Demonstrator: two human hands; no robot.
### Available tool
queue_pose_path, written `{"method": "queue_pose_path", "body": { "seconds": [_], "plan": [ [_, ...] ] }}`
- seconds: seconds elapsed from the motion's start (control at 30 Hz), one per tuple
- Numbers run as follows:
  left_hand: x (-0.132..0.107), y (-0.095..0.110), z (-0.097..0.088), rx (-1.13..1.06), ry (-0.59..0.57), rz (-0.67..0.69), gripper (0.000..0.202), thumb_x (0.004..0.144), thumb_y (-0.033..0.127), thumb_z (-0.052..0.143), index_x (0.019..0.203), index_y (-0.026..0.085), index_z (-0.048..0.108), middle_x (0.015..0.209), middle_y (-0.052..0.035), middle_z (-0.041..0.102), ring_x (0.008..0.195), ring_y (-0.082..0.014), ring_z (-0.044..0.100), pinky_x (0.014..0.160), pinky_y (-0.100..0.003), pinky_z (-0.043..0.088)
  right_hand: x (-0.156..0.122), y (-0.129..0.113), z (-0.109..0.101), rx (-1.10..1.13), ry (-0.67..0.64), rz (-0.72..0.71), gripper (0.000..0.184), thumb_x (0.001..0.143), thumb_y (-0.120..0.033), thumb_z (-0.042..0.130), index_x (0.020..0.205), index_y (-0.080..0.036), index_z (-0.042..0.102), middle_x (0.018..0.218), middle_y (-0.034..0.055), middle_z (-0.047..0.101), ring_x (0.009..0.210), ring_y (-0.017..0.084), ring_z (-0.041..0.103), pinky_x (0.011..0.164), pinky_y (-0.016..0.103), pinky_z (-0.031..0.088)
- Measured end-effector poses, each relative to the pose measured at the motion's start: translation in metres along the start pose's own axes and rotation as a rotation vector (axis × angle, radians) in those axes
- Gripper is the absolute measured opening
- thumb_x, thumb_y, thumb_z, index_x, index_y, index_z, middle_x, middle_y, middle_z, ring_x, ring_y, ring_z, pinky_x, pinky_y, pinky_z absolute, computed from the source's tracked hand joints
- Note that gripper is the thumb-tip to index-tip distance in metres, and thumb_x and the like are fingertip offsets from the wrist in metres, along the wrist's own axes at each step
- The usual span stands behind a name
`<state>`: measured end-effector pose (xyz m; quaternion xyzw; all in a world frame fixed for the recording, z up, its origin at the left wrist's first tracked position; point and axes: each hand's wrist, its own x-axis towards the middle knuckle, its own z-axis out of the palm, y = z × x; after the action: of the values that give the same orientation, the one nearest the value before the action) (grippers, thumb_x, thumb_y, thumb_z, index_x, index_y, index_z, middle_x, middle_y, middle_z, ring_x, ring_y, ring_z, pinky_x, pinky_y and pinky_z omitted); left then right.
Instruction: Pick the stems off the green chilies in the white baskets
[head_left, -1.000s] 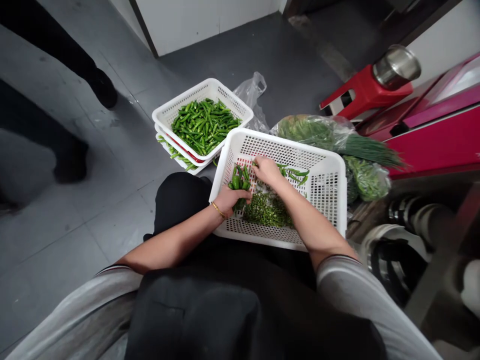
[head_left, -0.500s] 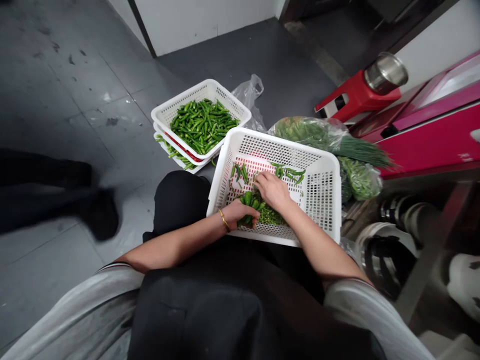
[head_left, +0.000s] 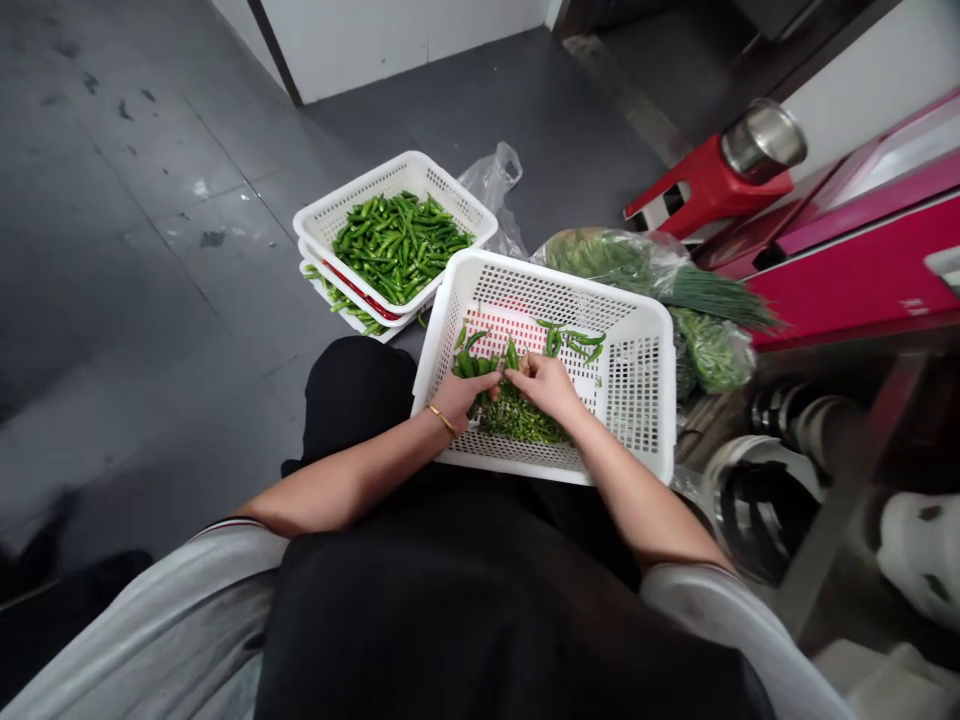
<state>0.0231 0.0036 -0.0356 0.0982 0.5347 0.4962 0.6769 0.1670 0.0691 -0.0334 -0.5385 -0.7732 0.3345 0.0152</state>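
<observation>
Gray floor tiles [head_left: 180,330] extend beneath the work area. One white basket [head_left: 652,390] is positioned directly in front of the person. Its near part contains a heap of small green stems [head_left: 521,418]; loose peppers [head_left: 587,347] lie toward its far wall. Left hand [head_left: 455,396]: fingers curled around a bunch of green peppers [head_left: 471,365], inside the basket. Right hand [head_left: 553,386]: thumb and fingers pinching a single green pepper [head_left: 511,354], above the heap and just beside the left hand. A second basket [head_left: 319,213], beyond and to the left, holds many green peppers [head_left: 401,245]. Bagged vegetables [head_left: 600,256] lie beyond the first basket.
</observation>
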Motion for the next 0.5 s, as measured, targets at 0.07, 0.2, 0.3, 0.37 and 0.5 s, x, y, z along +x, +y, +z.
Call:
{"method": "queue_pose_path", "body": {
  "seconds": [0.07,0.2,0.3,0.37,0.5],
  "plan": [
    [-0.002,-0.003,0.009,-0.099,-0.018,0.032,0.022,0.055,0.019,0.08,0.072,0.015,0.067,0.069,-0.002,0.066,0.067,-0.0136,0.061,0.067,-0.028,0.05,-0.025,-0.018,0.004,-0.139,0.098,-0.03,0.02,0.089,-0.03,0.046,0.086,-0.015,0.059,0.077,0.008,0.065,0.07,0.019,0.061,0.066,0.03,0.047],
    [-0.007,-0.002,0.018,-0.209,-0.014,-0.002,0.029,0.049,0.011,0.08,0.074,0.015,0.067,0.074,-0.0022,0.068,0.071,-0.0151,0.063,0.069,-0.028,0.051,-0.055,-0.048,0.005,-0.28,0.125,-0.075,0.036,0.09,-0.023,0.042,0.119,-0.007,0.054,0.112,0.0225,0.059,0.093,0.027,0.062,0.079,0.04,0.05],
    [-0.01,0.005,0.012,-0.163,-0.031,-0.038,0.017,0.054,0.008,0.073,0.065,0.015,0.063,0.063,-0.0017,0.064,0.06,-0.0137,0.06,0.058,-0.027,0.049,-0.064,-0.042,-0.013,0.0,0.035,-0.261,0.041,0.087,-0.029,0.051,0.124,-0.012,0.055,0.114,0.0182,0.06,0.101,0.026,0.061,0.087,0.042,0.051],
    [-0.014,0.012,0.006,-0.111,-0.123,-0.07,0.012,0.056,0.009,0.07,0.064,0.014,0.063,0.06,-0.0024,0.062,0.055,-0.0124,0.058,0.053,-0.025,0.046,-0.063,-0.031,-0.026,0.31,0.001,-0.247,0.032,0.089,-0.038,0.049,0.109,-0.017,0.062,0.094,0.0101,0.066,0.086,0.021,0.064,0.077,0.038,0.054],
    [-0.021,0.02,0.0,-0.072,-0.403,-0.126,0.015,0.056,0.013,0.071,0.069,0.01,0.065,0.064,-0.0052,0.064,0.054,-0.0124,0.058,0.05,-0.025,0.047,-0.051,-0.017,-0.031,0.718,0.054,-0.059,0.035,0.082,-0.052,0.058,0.092,-0.019,0.062,0.067,0.0009,0.062,0.061,0.016,0.061,0.053,0.028,0.051]
  ]
}}
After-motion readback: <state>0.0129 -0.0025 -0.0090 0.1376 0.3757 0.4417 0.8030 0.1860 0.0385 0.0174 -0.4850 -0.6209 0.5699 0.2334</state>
